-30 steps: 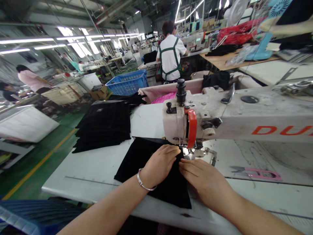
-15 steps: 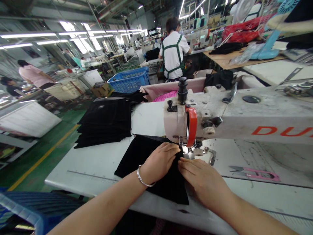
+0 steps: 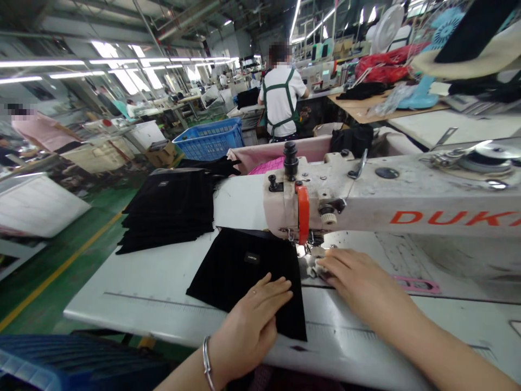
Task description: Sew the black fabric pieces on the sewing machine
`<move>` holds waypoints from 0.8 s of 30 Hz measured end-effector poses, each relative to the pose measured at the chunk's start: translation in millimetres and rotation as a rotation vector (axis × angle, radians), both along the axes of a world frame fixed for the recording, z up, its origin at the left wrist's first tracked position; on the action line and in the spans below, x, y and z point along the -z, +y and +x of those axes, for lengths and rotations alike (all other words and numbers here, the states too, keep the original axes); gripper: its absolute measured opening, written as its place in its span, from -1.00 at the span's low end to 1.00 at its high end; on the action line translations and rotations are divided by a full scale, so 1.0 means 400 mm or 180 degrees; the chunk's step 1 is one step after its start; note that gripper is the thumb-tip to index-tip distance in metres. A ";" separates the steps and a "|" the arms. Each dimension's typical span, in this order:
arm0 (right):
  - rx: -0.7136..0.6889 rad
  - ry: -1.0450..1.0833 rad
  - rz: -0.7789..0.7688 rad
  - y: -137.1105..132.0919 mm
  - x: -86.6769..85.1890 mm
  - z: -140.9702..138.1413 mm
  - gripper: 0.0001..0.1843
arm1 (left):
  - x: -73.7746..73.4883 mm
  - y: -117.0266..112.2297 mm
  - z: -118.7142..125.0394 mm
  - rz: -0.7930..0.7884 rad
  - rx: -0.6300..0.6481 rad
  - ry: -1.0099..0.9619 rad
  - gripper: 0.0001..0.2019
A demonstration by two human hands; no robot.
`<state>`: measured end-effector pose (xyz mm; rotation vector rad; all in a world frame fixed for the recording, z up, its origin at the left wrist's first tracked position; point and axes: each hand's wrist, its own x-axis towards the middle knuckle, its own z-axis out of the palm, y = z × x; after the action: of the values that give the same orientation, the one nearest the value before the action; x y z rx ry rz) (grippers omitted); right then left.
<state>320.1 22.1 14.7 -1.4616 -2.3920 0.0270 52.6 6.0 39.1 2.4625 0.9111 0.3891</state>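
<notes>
A black fabric panel with a small dark label lies flat on the sewing table, its right edge beside the needle area of the sewing machine. My left hand, a bracelet at its wrist, rests on the panel's lower part with its fingers stretched out. At the panel's right, the fingertips of my right hand are closed on a small metal edge guide by the presser foot. The thumb is hidden, and the guide is partly covered and blurred.
A stack of black fabric pieces is at the table's left. Pink-handled snips lie under the machine arm, partly behind my right forearm. Beyond stand a blue basket, a pink-lined bin and a person facing away.
My left hand has slid down toward me, uncovering the label. The right hand has left the fabric edge for the metal guide, which now sits closer to the panel. The view has shifted slightly.
</notes>
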 end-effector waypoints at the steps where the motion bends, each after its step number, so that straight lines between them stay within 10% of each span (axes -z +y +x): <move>1: 0.0212 0.0009 0.0047 0.020 0.001 -0.016 -0.81 | 0.005 -0.001 0.001 -0.0089 -0.0146 -0.0153 -0.42; 9: -0.0116 0.0740 -0.0358 -0.050 -0.027 -0.079 -0.82 | 0.024 0.004 -0.007 -0.0735 -0.2189 -0.1138 -0.73; 15: -0.0189 0.1569 -0.0544 -0.198 0.011 -0.113 -0.71 | 0.032 0.005 -0.011 -0.0713 -0.2146 -0.1156 -0.71; 24: -0.0560 0.1687 0.0016 -0.175 0.011 -0.142 -0.81 | 0.024 0.000 -0.001 -0.0606 -0.1972 -0.1267 -0.74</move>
<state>263.3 -48.1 10.5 -1.0664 -2.0640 0.3982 52.1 5.9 29.4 1.7927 1.4336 0.9131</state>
